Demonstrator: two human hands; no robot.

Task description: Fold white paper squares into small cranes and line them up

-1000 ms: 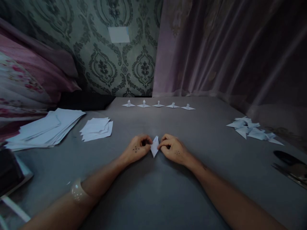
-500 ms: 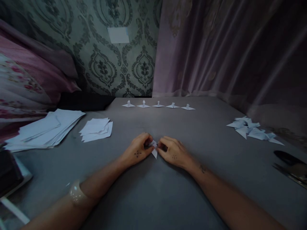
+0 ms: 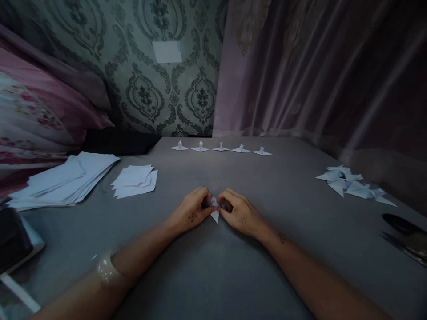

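Note:
A small piece of folded white paper (image 3: 215, 216) sits between my two hands at the middle of the grey table (image 3: 213, 266). One pointed flap of it sticks out toward me; much of the rest is hidden by fingers. My left hand (image 3: 191, 209) pinches its left side with thumb and curled fingers. On the other side my right hand (image 3: 242, 213) pinches it the same way, thumb close to the left thumb. The two hands nearly meet over the paper.
Several folded paper figures (image 3: 220, 147) stand in a row at the back. More folded pieces (image 3: 353, 183) lie heaped at right, near scissors (image 3: 405, 235). Small paper squares (image 3: 135, 180) and a larger paper stack (image 3: 66, 180) lie at left, above a dark object (image 3: 15, 240).
My fingers have shifted slightly on the folded paper, and more of its top shows between them. The whole view has moved down a little in the frame.

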